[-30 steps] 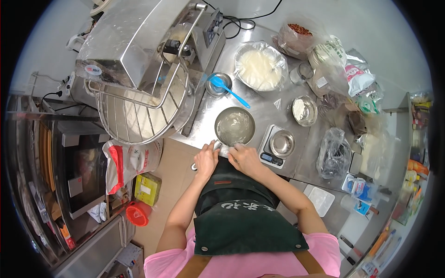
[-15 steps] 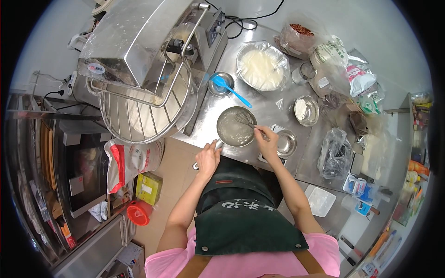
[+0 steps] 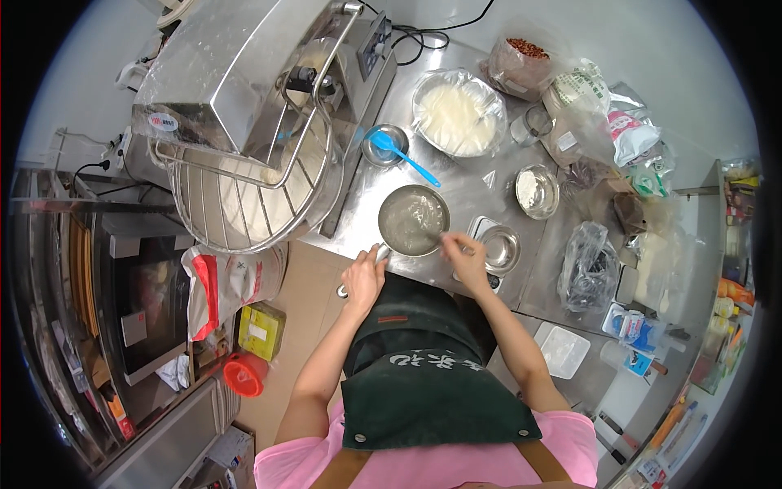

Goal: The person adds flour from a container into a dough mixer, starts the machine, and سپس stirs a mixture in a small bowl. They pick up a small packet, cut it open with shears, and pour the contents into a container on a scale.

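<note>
Hands at the Steel Bowl, Counter Edge Close

Leftmost, a large mixer [image 3: 244,155] with a wire guard fills the counter's left end, its bowl overhanging the floor gap beside a white sack [image 3: 232,281]. Just right of it, the left hand [image 3: 363,277] rests at the front edge of the steel counter [image 3: 464,183], fingers curled together on a small metal piece below the round steel bowl [image 3: 413,220]. That bowl sits near the front edge, with bare counter behind it. The right hand [image 3: 464,257] is at the bowl's right rim, fingers pinched on a thin utensil reaching into it. Touching range to the right stands a scale with a small bowl [image 3: 499,248]. Further right, bags [image 3: 588,265] crowd the surface, leaving little room.
</note>
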A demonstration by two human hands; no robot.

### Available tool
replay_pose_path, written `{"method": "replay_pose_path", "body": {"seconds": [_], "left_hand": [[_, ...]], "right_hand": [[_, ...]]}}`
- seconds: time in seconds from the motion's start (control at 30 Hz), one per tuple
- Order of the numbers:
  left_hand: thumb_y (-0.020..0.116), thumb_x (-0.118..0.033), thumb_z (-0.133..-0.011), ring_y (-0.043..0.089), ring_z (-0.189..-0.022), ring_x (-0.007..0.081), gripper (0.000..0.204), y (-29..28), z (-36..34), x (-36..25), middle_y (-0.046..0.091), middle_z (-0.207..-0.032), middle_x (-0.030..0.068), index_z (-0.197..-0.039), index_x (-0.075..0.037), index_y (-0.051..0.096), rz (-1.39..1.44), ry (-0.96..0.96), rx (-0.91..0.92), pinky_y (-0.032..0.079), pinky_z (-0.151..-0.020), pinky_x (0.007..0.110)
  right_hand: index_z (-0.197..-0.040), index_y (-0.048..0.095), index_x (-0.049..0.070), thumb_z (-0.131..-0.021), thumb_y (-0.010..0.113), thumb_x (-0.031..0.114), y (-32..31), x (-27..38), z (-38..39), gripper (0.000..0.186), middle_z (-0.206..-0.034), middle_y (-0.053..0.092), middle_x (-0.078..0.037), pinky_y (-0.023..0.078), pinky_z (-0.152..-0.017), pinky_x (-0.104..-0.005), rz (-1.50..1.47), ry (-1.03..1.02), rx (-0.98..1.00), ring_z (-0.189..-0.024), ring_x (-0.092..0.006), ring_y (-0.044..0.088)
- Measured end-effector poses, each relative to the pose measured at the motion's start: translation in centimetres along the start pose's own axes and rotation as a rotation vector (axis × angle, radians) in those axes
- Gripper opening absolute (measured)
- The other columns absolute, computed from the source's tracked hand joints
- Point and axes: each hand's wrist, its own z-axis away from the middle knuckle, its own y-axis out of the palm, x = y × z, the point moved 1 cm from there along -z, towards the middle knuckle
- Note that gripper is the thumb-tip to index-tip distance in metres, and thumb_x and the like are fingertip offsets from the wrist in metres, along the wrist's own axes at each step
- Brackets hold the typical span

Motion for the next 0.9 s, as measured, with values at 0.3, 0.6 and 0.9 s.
{"method": "replay_pose_path", "body": {"seconds": [0.3,0.6,0.9], "left_hand": [[0.067,-0.019,-0.085,0.066,-0.074,0.0385,0.037,-0.1,0.2,-0.2,0.066,-0.09,0.0167,-0.118,-0.004,0.066,-0.001,0.001,0.0,0.052,-0.066,0.048],[0.066,-0.019,-0.086,0.066,-0.075,0.0392,0.037,-0.1,0.3,-0.1,0.065,-0.09,0.0174,-0.119,-0.004,0.065,0.011,0.0,0.009,0.051,-0.066,0.049],[0.067,-0.019,-0.085,0.065,-0.074,0.0391,0.036,-0.2,0.0,0.0,0.066,-0.091,0.0167,-0.118,-0.005,0.066,0.012,-0.019,0.0,0.05,-0.066,0.048]], "right_hand": [[-0.097,0.071,0.0,-0.092,0.063,0.013,-0.5,-1.5,-1.4,0.017,-0.069,0.065,-0.001,0.045,-0.059,-0.0215,-0.074,-0.03,0.004,-0.064,-0.0058,0.058],[-0.097,0.071,-0.001,-0.093,0.063,0.012,-0.9,-2.4,-1.4,0.016,-0.075,0.067,-0.002,0.047,-0.061,-0.0218,-0.091,0.01,0.022,-0.066,-0.0072,0.06],[-0.091,0.07,-0.001,-0.084,0.069,0.01,-1.5,0.2,-0.8,0.013,-0.085,0.071,-0.015,0.052,-0.066,-0.0294,0.367,-0.354,-0.001,-0.071,-0.0217,0.069]]}}
